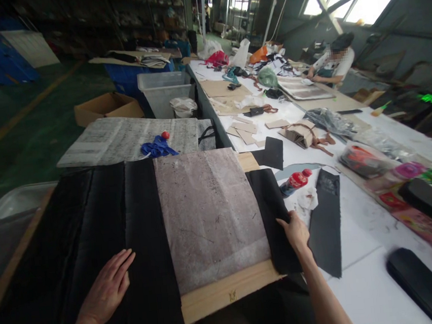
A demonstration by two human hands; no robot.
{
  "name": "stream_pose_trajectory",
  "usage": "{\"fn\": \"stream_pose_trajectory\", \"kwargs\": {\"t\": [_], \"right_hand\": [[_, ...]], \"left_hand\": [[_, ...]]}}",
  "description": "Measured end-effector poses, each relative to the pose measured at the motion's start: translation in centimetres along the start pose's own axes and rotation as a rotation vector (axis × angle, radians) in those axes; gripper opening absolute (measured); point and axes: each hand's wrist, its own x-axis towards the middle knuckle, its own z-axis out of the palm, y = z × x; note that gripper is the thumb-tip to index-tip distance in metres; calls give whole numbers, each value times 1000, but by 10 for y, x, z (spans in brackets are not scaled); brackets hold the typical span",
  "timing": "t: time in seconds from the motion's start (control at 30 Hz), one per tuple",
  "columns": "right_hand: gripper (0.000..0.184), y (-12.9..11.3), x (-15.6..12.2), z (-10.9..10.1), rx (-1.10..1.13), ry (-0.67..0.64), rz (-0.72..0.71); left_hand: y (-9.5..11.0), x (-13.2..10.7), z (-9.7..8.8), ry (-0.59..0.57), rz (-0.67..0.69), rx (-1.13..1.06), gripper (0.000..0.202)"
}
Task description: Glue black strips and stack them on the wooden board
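Observation:
My left hand lies on the long black sheets at the left, its fingers stretched out. My right hand grips the right edge of a smaller black piece, which looks like leather or a similar sheet material. Between my hands is a stained grey-brown sheet on a pale wooden board. The left edge of the smaller black piece meets the stained sheet. Under my right fingers, the edge they hold is partly hidden.
Right of my hand, a dark grey strip and a red-capped bottle lie on the white table. A blue cloth rests on a stained board behind. Farther off are a grey bin and a person bent over the table.

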Motion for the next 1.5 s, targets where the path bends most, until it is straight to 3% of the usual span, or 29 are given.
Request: {"fn": "stream_pose_trajectory", "kwargs": {"t": [0.13, 0.27, 0.37, 0.57, 0.7, 0.8, 0.9, 1.1, 1.27, 1.5], "right_hand": [[23, -19, -11, -38, 1, 31, -178], [15, -63, -53, -56, -82, -1, -440], [24, -104, -98, -42, -184, -226, -660], [35, -168, -178, 7, -162, -416, -834], [17, -182, -201, 26, -115, -519, -880], [18, -182, -189, 32, -38, -534, -864], [16, -191, -157, 36, 51, -401, -695], [37, -244, -103, 55, 39, -230, -491], [26, -260, -94, 69, 53, -242, -485], [18, -244, -88, 61, 199, -266, -555]], "left_hand": [[4, 2, -5, 7, -10, 6, 58], [8, 4, -8, 10, -24, 7, 53], [10, 5, -10, 2, -25, 11, 51], [15, 9, -15, 15, -60, 2, 49], [18, 11, -18, 17, -82, -11, 50], [20, 12, -20, -3, -98, -24, 53], [21, 12, -21, -21, -111, -45, 54], [21, 12, -21, -31, -140, -73, 54], [23, 13, -22, -45, -151, -81, 54], [24, 15, -25, -60, -145, -86, 54]]}}
